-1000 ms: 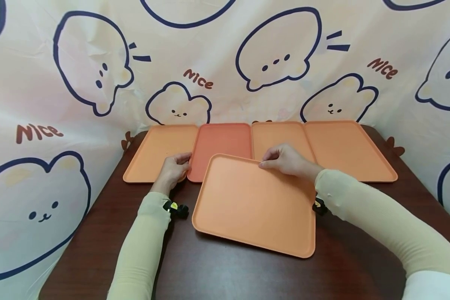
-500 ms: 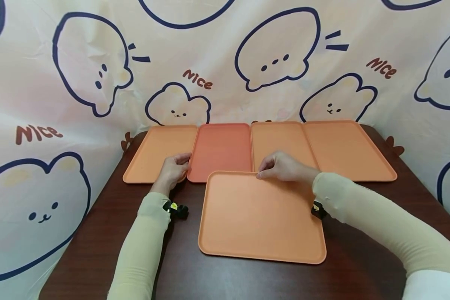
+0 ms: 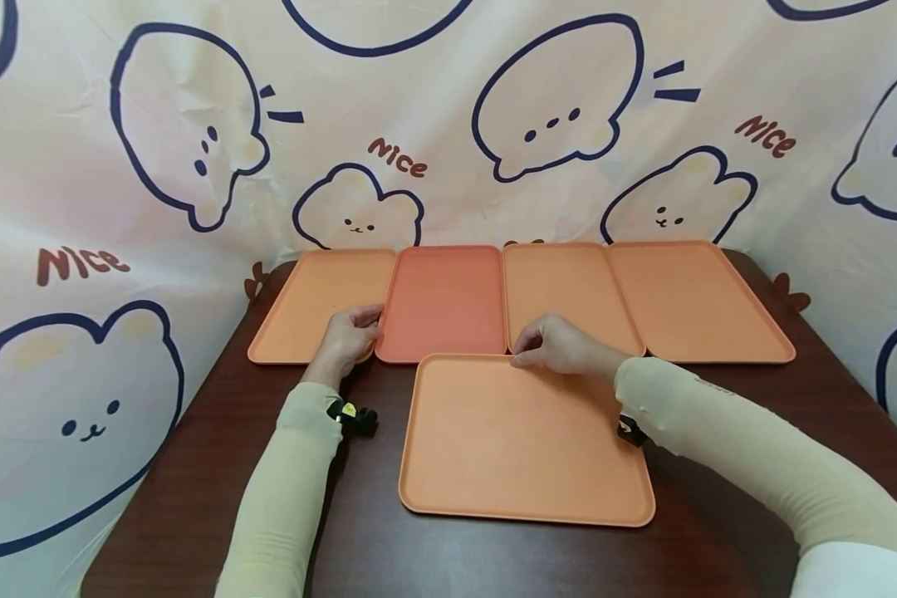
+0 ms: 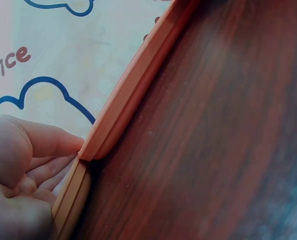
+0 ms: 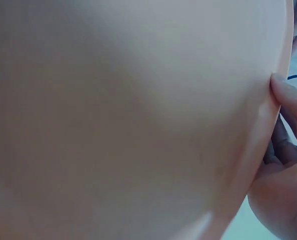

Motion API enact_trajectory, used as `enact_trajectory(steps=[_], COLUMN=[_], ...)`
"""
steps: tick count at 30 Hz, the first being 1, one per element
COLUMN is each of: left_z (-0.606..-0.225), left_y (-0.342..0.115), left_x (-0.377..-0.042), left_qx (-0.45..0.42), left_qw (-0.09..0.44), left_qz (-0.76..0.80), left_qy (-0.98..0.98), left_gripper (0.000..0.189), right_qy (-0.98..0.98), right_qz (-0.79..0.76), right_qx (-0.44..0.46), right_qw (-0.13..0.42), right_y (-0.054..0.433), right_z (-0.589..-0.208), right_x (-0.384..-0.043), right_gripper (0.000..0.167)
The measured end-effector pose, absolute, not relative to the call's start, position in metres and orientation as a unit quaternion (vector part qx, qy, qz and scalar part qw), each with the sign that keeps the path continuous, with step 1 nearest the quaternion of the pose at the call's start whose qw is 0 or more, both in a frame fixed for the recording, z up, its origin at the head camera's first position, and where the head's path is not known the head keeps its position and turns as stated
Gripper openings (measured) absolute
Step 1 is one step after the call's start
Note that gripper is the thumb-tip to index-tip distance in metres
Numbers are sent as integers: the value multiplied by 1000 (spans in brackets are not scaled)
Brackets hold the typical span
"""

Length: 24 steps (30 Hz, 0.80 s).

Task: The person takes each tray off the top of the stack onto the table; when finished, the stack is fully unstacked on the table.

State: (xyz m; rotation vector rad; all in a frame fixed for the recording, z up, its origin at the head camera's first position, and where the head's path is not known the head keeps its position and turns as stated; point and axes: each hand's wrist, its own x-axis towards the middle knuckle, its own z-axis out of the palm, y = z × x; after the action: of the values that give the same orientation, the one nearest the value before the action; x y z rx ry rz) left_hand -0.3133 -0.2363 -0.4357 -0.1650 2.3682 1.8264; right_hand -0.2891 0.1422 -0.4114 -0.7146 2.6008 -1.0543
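Note:
Near the front, an orange tray (image 3: 526, 440) lies angled across the dark table. My right hand (image 3: 556, 345) pinches its far rim; in the right wrist view the thumb (image 5: 288, 95) is on the inner side and the curled fingers are behind the rim. My left hand (image 3: 347, 336) rests where the left light-orange tray (image 3: 299, 332) meets the red tray (image 3: 448, 307). In the left wrist view, a fingertip of the left hand (image 4: 28, 170) touches the red tray's corner (image 4: 93, 150); the other fingers lie over the lighter tray's edge.
Two more orange trays, a middle one (image 3: 568, 282) and a right one (image 3: 703, 307), continue the back row side by side. A dark wooden table (image 3: 217, 448) bears them all. Behind hangs a pale cloth (image 3: 448, 100) with bear drawings.
My right hand has drawn the front tray nearer and lower, off the back row, and its tilt has levelled out. My left hand has stayed in place.

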Motion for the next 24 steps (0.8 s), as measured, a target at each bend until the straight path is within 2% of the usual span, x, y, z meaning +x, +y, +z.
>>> enact_trajectory(steps=[9, 24], left_z=[-434, -434], left_y=[-237, -237], left_x=[-313, -312], left_qx=[-61, -67], left_qw=[76, 79], left_qz=[608, 609], left_qy=[788, 786], left_gripper=[55, 56], right_qy=[897, 891], right_qz=[-345, -369], right_qx=[-253, -235], right_qw=[109, 122], right_y=[138, 144], right_z=[-416, -427], right_x=[-288, -288], right_gripper=[7, 11])
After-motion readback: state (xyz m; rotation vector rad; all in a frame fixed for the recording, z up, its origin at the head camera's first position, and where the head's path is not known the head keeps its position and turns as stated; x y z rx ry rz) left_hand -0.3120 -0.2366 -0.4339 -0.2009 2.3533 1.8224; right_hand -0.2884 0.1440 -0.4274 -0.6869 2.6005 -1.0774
